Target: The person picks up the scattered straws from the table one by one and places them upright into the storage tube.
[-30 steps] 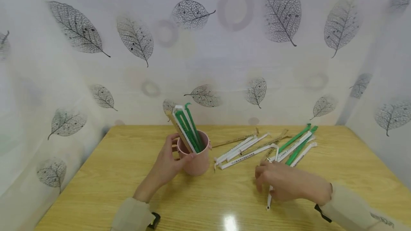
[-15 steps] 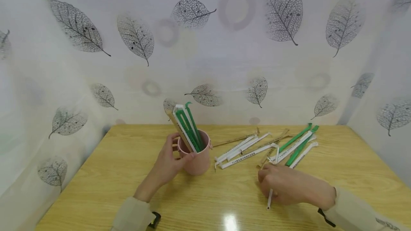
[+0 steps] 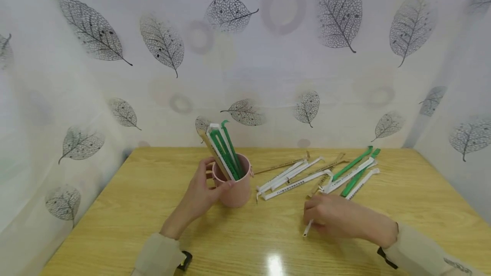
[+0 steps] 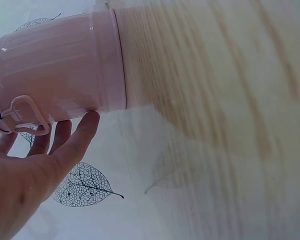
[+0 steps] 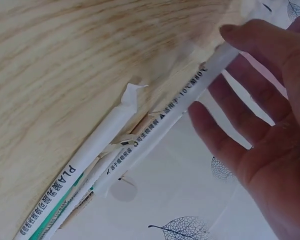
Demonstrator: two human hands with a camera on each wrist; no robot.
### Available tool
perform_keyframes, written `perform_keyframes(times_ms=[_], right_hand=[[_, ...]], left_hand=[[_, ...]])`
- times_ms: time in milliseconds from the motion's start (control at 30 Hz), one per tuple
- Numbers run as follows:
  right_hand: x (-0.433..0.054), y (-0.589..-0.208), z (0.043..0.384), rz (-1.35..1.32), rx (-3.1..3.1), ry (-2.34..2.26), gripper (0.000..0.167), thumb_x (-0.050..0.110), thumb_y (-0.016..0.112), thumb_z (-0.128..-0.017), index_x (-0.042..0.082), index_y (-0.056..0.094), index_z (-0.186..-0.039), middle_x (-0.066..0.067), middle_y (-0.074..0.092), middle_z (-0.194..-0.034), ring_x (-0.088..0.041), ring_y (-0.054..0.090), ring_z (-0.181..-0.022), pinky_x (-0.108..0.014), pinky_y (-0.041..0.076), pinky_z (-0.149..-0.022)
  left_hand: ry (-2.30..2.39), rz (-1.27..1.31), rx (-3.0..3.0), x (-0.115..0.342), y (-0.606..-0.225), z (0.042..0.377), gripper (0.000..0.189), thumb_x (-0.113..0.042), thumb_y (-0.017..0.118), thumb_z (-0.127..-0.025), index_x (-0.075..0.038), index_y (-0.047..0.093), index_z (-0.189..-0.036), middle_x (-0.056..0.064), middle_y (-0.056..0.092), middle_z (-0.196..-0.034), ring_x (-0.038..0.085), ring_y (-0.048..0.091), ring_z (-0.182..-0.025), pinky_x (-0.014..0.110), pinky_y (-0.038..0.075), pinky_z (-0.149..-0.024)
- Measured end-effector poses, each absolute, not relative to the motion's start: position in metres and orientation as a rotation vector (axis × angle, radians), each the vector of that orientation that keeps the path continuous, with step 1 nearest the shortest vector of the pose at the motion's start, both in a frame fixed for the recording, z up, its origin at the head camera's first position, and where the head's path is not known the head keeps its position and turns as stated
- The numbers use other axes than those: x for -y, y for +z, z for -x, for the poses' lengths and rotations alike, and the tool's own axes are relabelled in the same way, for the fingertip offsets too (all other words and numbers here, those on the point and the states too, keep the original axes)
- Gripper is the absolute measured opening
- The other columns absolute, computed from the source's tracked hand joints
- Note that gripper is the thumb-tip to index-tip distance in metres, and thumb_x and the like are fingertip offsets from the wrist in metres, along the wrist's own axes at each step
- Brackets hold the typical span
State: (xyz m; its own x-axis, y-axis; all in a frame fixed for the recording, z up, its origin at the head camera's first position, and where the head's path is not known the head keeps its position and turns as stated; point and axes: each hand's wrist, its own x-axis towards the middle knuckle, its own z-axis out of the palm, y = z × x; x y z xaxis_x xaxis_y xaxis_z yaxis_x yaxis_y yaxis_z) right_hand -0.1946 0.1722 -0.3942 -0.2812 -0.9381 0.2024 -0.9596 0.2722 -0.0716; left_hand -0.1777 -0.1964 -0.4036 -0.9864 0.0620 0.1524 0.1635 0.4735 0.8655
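My left hand (image 3: 197,199) holds a small pink pail (image 3: 235,195) upright on the table, thumb at the rim and fingers around its far left side. In the left wrist view, fingertips touch the pail's wall beside a little loop handle (image 4: 34,112). Green (image 3: 233,146), white and brown paper-wrapped straws stand leaning in the pail. My right hand (image 3: 341,216) pinches a white wrapped straw (image 5: 182,97) between thumb and fingers, low over the table. In the head view, mostly only its lower end (image 3: 307,229) shows below the hand.
Several white wrapped straws (image 3: 293,185) and brown ones (image 3: 280,167) lie between pail and right hand. More green (image 3: 354,163) and white straws lie in a loose pile beyond the right hand. A leaf-patterned cloth (image 3: 245,63) hangs around the wooden table (image 3: 126,216).
The straw in my right hand has tilted, its lower end swinging left and up; the right hand has shifted slightly left. My left hand stays on the pail.
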Motion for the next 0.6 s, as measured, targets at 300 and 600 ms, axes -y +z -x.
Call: perform_keyframes(times_ms=[300, 600], right_hand=[[-0.157, -0.389, 0.204, -1.743, 1.918, 0.387, 0.022, 0.013, 0.054, -0.105, 0.015, 0.076, -0.104, 0.008, 0.072, -0.093, -0.003, 0.066, -0.080, -0.011, 0.051, -0.066], [-0.147, -0.359, 0.209, -1.602, 1.775, 0.508, 0.025, 0.017, 0.053, -0.107, 0.009, 0.072, -0.121, 0.002, 0.072, -0.101, -0.004, 0.065, -0.076, -0.012, 0.050, -0.063]], left_hand=[[-1.524, 0.202, 2.623, 0.196, -0.402, 0.178, 0.077, -0.039, 0.076, -0.092, -0.019, 0.031, -0.152, 0.015, 0.051, -0.140, 0.032, 0.059, -0.120, 0.042, 0.059, -0.092], [-1.496, 0.184, 2.642, 0.195, -0.401, 0.178, 0.080, -0.040, 0.077, -0.091, -0.019, 0.030, -0.153, 0.015, 0.050, -0.142, 0.033, 0.059, -0.122, 0.043, 0.059, -0.093]])
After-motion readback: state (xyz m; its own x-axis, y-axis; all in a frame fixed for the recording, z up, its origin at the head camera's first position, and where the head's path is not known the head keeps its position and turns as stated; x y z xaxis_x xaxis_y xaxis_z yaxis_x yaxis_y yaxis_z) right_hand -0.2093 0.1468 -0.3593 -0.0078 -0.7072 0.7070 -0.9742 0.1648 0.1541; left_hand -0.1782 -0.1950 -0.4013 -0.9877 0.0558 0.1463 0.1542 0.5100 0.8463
